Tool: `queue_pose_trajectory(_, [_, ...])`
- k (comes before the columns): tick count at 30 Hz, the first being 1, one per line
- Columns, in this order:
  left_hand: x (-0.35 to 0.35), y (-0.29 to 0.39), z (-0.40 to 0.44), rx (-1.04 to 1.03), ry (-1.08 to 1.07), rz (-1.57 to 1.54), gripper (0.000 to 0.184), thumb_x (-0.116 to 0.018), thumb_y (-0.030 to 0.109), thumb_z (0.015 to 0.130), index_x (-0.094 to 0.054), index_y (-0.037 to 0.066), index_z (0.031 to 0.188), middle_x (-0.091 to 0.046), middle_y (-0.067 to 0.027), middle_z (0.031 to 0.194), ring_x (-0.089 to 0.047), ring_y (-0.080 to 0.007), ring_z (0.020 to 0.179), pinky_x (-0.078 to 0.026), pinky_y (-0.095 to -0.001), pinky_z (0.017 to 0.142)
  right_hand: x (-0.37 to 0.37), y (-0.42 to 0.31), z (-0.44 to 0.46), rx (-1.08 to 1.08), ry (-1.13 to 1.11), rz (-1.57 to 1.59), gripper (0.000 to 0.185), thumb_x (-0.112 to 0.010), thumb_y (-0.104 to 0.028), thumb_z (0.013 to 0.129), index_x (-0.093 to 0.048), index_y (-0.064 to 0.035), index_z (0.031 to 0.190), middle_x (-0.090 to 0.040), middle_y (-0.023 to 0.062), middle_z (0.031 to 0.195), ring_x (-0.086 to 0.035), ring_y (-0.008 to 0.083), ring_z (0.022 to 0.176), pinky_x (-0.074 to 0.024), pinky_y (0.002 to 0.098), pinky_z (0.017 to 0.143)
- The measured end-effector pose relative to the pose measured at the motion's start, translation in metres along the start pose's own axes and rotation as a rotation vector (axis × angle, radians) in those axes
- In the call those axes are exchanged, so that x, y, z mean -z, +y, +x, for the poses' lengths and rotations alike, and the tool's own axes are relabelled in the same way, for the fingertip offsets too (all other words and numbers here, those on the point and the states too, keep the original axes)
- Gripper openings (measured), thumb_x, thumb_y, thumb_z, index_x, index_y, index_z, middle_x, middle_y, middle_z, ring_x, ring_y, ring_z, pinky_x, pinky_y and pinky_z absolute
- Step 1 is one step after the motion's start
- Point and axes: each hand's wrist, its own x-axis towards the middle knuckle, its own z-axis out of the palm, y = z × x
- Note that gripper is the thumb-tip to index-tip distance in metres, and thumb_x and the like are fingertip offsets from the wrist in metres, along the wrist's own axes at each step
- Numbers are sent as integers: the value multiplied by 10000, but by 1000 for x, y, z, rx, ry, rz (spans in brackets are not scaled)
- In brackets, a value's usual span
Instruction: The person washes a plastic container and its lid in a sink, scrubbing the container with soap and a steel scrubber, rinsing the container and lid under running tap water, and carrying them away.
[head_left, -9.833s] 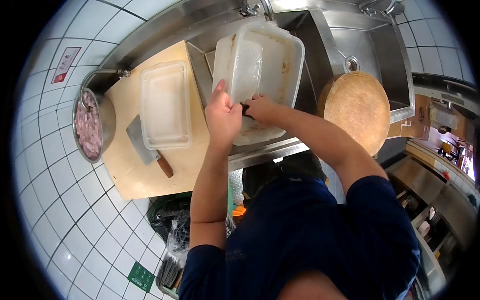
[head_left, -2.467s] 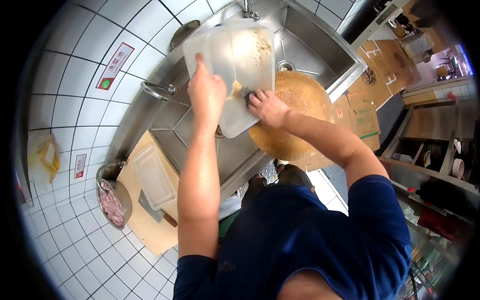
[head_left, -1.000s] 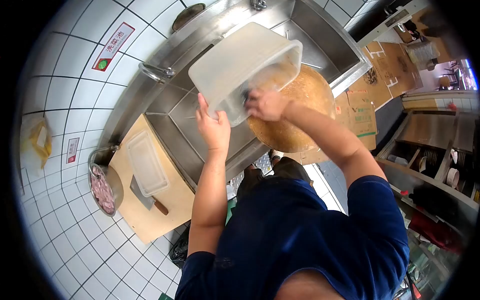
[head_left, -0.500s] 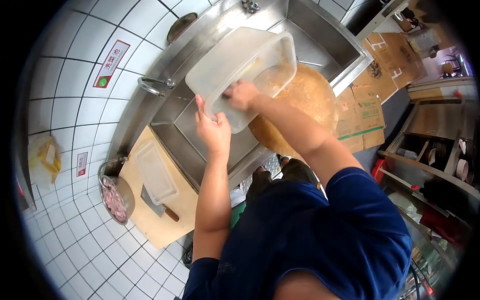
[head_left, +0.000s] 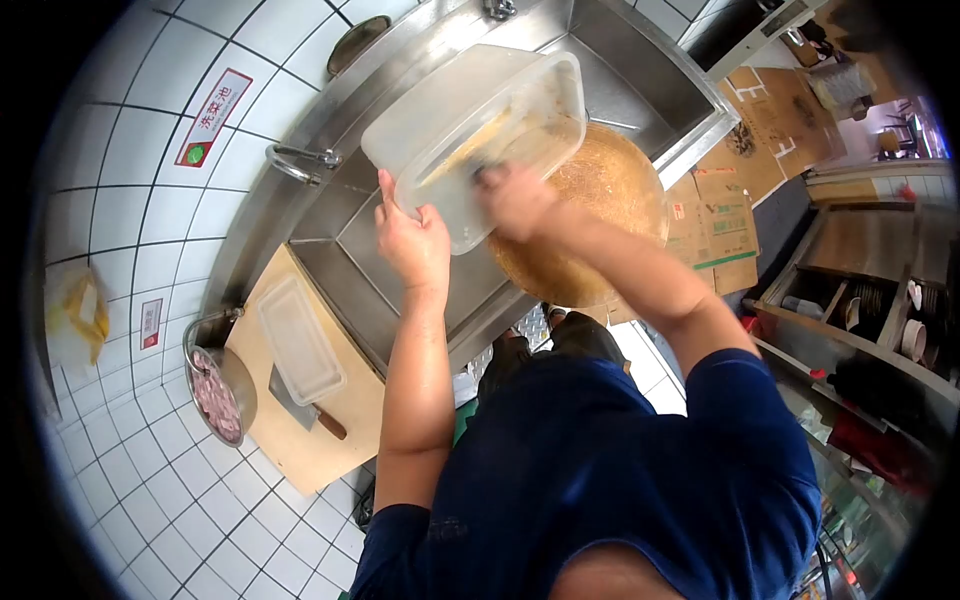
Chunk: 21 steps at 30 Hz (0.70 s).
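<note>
The left hand [head_left: 412, 245] grips the plastic tub [head_left: 440, 110], apparently tilted so the right hand [head_left: 520, 202] can reach inside, clutching a dark pad [head_left: 481, 177]

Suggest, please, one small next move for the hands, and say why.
I would probably move the pad in the right hand to the yellow-brown streak. It marks the inside of the tub, close to the pad, and the left hand steadies the rim.
</note>
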Motion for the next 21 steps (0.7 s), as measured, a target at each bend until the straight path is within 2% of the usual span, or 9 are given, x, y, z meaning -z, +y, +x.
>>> queue_pose_trajectory(1, [-3, -1, -1, -26, 23, 5, 685, -610, 31, 781, -466, 7, 1450, -653, -185, 1035, -653, -362, 916, -546, -459, 807, -12, -20, 4, 143, 72, 56, 387, -634, -247, 860, -653, -125, 1227, -566, 114, 1310, -532, 322, 1191, -448, 422, 1033])
queue_pose_trajectory(4, [-6, -9, 0, -77, 49, 18, 686, -612, 26, 780, -464, 6, 1450, -651, -183, 1026, -654, -362, 913, -550, -455, 798, -17, -40, -7, 172, 270, 192, 406, -649, -274, 841, -658, -118, 1216, -564, 113, 1301, -532, 320, 1191, -435, 415, 1043])
queue_pose_trajectory(7, [1, -11, 1, -13, 0, 0, 695, -618, 21, 779, -459, 13, 1455, -645, -181, 1020, -655, -363, 919, -550, -456, 798, -42, 34, -7, 57, 215, -144, 555, -690, -343, 823, -593, -139, 1330, -538, 102, 1316, -505, 309, 1208, -432, 434, 1027])
queue_pose_trajectory(9, [7, -3, 0, 67, -59, 13, 701, -622, 19, 779, -455, 19, 1459, -641, -180, 1014, -656, -364, 921, -549, -459, 803, -10, 76, -19, -249, 60, -110, 610, -651, -229, 841, -512, -139, 1428, -471, 122, 1427, -420, 340, 1329, -386, 451, 1103])
queue_pose_trajectory(11, [10, 9, 6, 130, -125, 56, 705, -624, 16, 779, -452, 25, 1463, -638, -179, 1002, -659, -363, 920, -546, -462, 810, -20, 86, -18, -233, 94, -230, 614, -650, -225, 837, -512, -130, 1428, -484, 124, 1412, -439, 336, 1306, -386, 448, 1101])
queue_pose_trajectory(13, [8, 10, 10, 93, -100, 44, 705, -626, 14, 779, -453, 27, 1462, -639, -182, 1008, -662, -370, 924, -544, -466, 819, -3, 36, -18, -115, 7, -176, 556, -648, -202, 856, -529, -72, 1383, -534, 123, 1334, -488, 324, 1249, -438, 466, 1026])
queue_pose_trajectory(15, [1, 7, 9, 63, -56, 9, 705, -630, 14, 778, -454, 26, 1460, -640, -190, 1020, -662, -379, 935, -543, -467, 824, -13, -20, -17, 128, 151, -132, 491, -589, -181, 867, -577, -73, 1345, -556, 121, 1312, -501, 316, 1236, -436, 446, 1023])
queue_pose_trajectory(17, [-5, -4, 4, 40, 4, -50, 705, -636, 16, 775, -456, 23, 1457, -643, -202, 1037, -659, -387, 953, -543, -465, 827, -18, -54, -24, 159, 271, 13, 468, -572, -176, 862, -610, -81, 1318, -551, 106, 1330, -506, 308, 1234, -425, 430, 1031])
queue_pose_trajectory(21, [1, -13, 7, 56, -39, -86, 703, -645, 17, 767, -464, 16, 1447, -648, -219, 1078, -656, -395, 975, -532, -467, 858, -31, 28, -23, -24, 114, -101, 545, -575, -207, 865, -553, -111, 1401, -463, 100, 1465, -409, 310, 1337, -363, 439, 1116])
